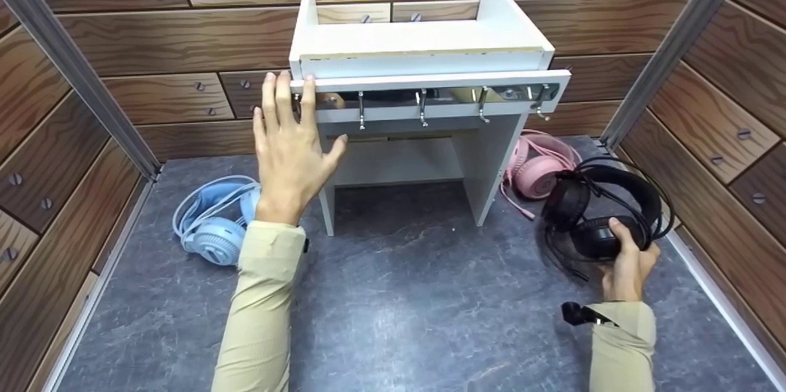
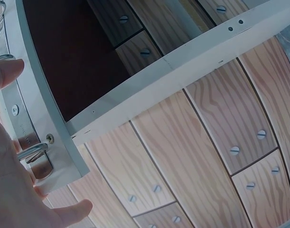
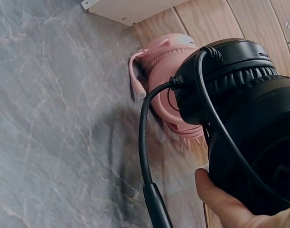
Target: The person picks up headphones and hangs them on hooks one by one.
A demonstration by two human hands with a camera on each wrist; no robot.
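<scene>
My right hand (image 1: 629,263) grips a black headset (image 1: 600,237) by one ear cup, thumb on the cup's outer face. Its microphone boom (image 3: 145,142) hangs down in the right wrist view. With fingers stretched, my left hand (image 1: 288,155) rests on the left end of a white rail with metal hooks (image 1: 424,108). That rail runs along the front of a small white shelf (image 1: 424,35). Behind the black headset lies a pink headset (image 1: 537,174) on the floor. A light blue headset (image 1: 215,238) lies left of the shelf, partly hidden by my left forearm.
Wood-patterned panels (image 1: 184,42) enclose the space at the back and both sides, with grey metal posts (image 1: 92,72) in the corners. The shelf's side panels stand on a dark grey marbled surface (image 1: 393,306).
</scene>
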